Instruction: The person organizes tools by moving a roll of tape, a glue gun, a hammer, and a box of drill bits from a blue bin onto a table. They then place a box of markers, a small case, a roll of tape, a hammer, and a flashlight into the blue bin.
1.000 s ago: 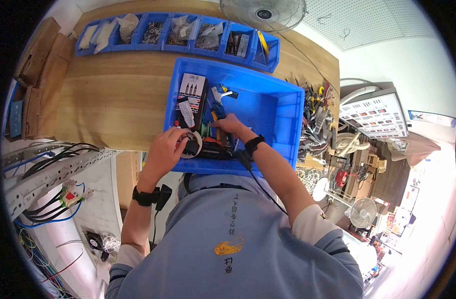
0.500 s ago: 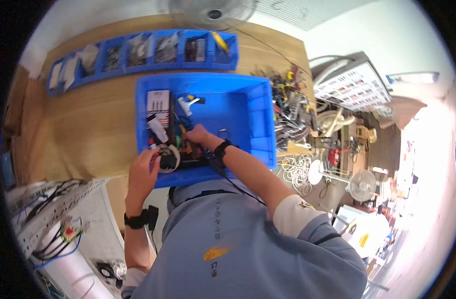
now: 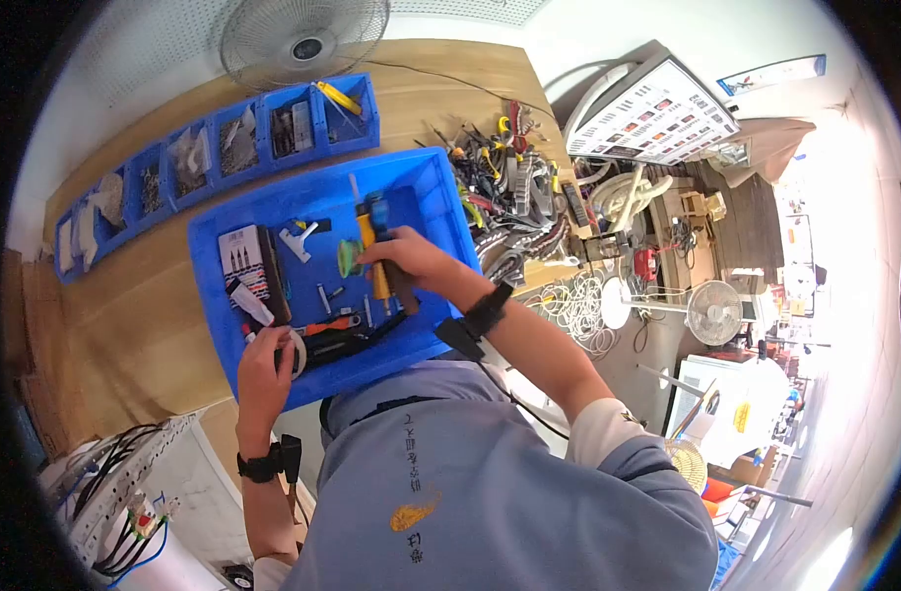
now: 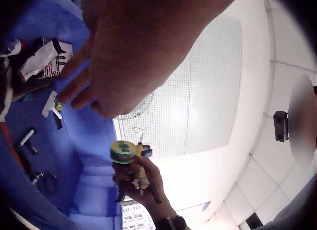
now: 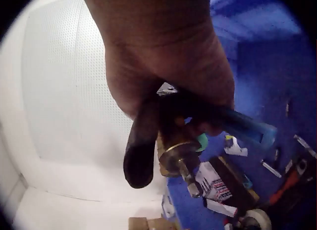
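My right hand (image 3: 418,258) grips a bunch of tools above the blue bin (image 3: 317,187). The bunch includes a yellow-handled screwdriver (image 3: 380,281), a green-rimmed spool (image 3: 349,258) and a tool with a dark handle (image 5: 141,163). A metal hex end (image 5: 192,186) and a blue handle (image 5: 255,129) stick out below the palm in the right wrist view. My left hand (image 3: 263,376) is at the bin's near left corner, its fingers loosely extended beside a white tape roll (image 3: 299,355). In the left wrist view nothing shows between those fingers.
Inside the bin lie a marker box (image 3: 241,254), a white T-shaped tool (image 3: 298,242), an orange-handled tool (image 3: 329,326) and small metal pieces. Behind it runs a row of blue parts trays (image 3: 199,163). Piled pliers (image 3: 514,187) lie to the right; a fan (image 3: 305,47) stands behind.
My right hand has come up from the bin's contents with the tools and spool. The left hand stays near the tape roll. The head view has swung right.
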The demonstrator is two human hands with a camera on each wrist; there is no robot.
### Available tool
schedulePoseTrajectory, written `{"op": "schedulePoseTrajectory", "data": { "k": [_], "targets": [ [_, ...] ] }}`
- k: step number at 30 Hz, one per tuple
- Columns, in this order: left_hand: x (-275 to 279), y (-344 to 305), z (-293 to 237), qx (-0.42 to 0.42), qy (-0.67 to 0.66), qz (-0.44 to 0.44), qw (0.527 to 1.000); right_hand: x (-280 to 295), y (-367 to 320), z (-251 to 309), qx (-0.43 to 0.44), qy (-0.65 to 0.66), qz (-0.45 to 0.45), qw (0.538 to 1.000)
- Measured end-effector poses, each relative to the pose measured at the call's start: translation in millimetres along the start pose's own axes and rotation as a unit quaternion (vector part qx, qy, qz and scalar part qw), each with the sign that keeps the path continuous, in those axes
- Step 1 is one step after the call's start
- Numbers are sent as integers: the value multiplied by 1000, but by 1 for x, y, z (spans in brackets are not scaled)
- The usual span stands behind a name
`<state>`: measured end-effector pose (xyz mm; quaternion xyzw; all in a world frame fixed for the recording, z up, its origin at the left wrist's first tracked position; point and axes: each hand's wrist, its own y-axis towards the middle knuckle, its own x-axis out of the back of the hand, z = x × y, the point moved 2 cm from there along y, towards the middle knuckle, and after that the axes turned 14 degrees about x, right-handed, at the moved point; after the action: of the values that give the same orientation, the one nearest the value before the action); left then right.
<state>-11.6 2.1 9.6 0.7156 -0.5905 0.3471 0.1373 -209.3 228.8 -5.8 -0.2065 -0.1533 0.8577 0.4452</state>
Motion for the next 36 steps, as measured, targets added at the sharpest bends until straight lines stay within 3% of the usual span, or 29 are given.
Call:
{"op": "schedulePoseTrajectory", "data": {
  "k": [6,9,11,14,17,18,21,22,25,27,31,36],
  "targets": [
    [-23,15,-49,-3,29,-22,999,97,-42,68,96,53,-51,993],
    [-41,20,-71,5,33,-35,999,178,-35,79,146,0,-102,984],
    [-55,21,-106,37,26,-28,999,254,-29,90,126,-20,-161,979],
    [-77,23,-126,53,28,-42,997,321,-6,81,127,-93,-179,971],
    [-102,18,-145,60,44,-60,995,370,33,40,103,-282,-197,933],
    [-109,17,-152,59,37,-66,995,377,46,29,109,-404,-206,885],
    [-123,9,-176,72,41,-83,993,348,60,6,139,-553,-242,785],
    [-125,6,-182,82,57,-83,992,339,62,4,122,-579,-218,776],
    [-128,0,-191,113,75,-81,987,326,67,-12,220,-591,-241,738],
    [-131,-4,-193,115,78,-87,986,332,65,-12,249,-590,-242,729],
    [-138,-6,-198,106,86,-100,986,351,65,-7,270,-534,-218,771],
    [-145,1,-206,119,90,-70,986,381,58,3,302,-482,-281,773]
  ]
}}
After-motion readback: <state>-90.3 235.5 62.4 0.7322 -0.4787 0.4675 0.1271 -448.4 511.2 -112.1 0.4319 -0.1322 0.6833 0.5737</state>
